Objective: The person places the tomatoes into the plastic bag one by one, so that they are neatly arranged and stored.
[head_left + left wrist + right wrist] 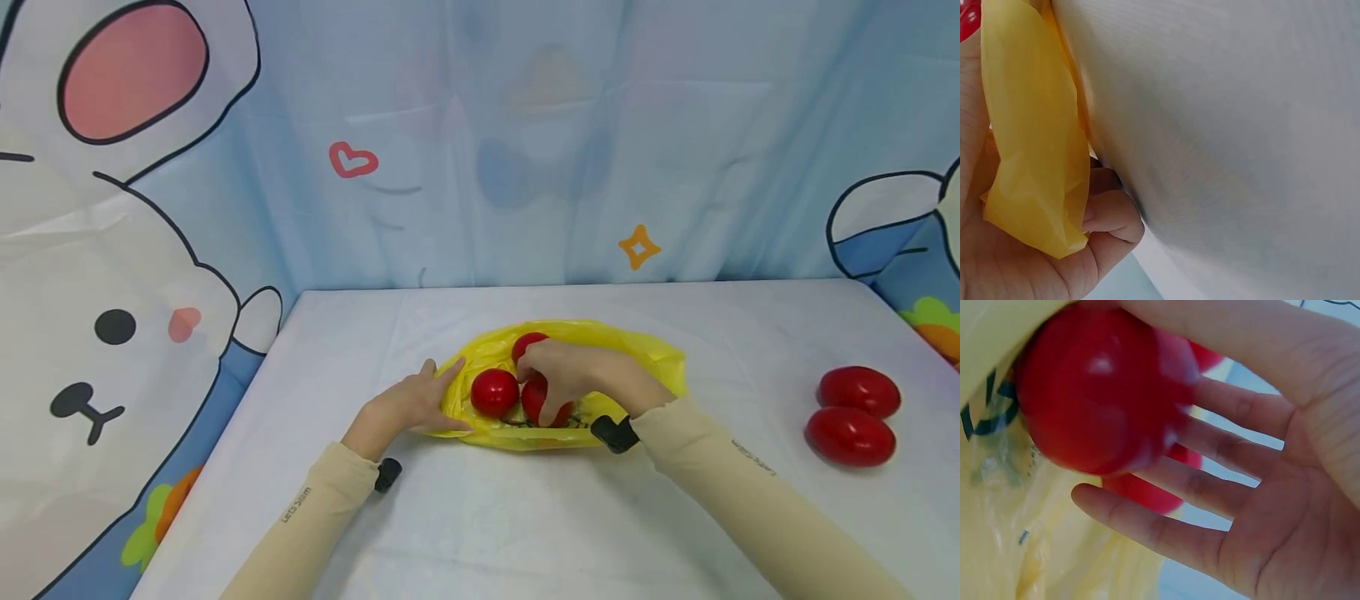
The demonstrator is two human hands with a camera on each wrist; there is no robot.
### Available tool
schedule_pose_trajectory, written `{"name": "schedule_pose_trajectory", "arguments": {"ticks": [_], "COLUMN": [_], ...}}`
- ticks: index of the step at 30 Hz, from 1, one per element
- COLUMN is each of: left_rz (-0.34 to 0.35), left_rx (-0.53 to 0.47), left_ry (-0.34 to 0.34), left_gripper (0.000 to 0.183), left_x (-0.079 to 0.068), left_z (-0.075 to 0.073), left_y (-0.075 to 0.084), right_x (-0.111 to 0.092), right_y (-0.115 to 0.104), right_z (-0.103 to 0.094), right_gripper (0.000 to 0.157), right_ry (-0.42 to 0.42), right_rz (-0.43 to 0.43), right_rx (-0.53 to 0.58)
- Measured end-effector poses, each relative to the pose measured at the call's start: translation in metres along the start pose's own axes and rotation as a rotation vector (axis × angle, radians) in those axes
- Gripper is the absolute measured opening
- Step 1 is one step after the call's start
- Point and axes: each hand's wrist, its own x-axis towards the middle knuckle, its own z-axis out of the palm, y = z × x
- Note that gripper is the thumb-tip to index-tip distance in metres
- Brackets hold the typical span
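A yellow plastic bag (645,350) lies spread with its mouth open on the table. My left hand (405,404) holds its left edge; in the left wrist view the yellow plastic (1035,137) lies between thumb and curled fingers. My right hand (566,371) reaches into the bag with thumb and fingers around a glossy red ball (1104,394), its fingers long and spread in the right wrist view. Beside that, another red ball (495,393) rests in the bag, and a third red ball (529,343) shows partly behind the right hand.
Two more glossy red balls, a rear one (858,391) and a front one (851,436), sit together at the table's right side. A white cloth (480,517) covers the table. Behind it hangs a blue printed curtain (465,225).
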Motion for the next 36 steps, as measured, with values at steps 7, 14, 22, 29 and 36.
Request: {"name": "schedule_pose_trajectory", "arguments": {"ticks": [7,14,22,29,36], "left_rz": [-0.014,0.001,0.005,0.002,0.02], "left_rx": [-0.018,-0.004,0.0,0.009,0.013], "left_ry": [-0.001,0.003,0.02,0.026,0.024], "left_gripper": [0.104,0.103,0.102,0.102,0.101], "left_x": [0.0,0.0,-0.001,-0.003,-0.002], "left_z": [0.002,0.004,0.003,0.003,0.005], "left_y": [0.0,0.002,0.001,-0.003,0.001], "right_x": [-0.033,-0.093,-0.171,-0.229,-0.258], "right_y": [0.004,0.026,0.101,0.171,0.216], "right_z": [-0.018,-0.03,-0.022,0.007,0.044], "right_gripper": [0.051,0.05,0.063,0.064,0.068], "right_ry": [0.132,0.271,0.42,0.445,0.45], "right_rz": [-0.104,-0.044,0.164,0.304,0.349], "right_rx": [0.021,0.014,0.011,0.014,0.066]}}
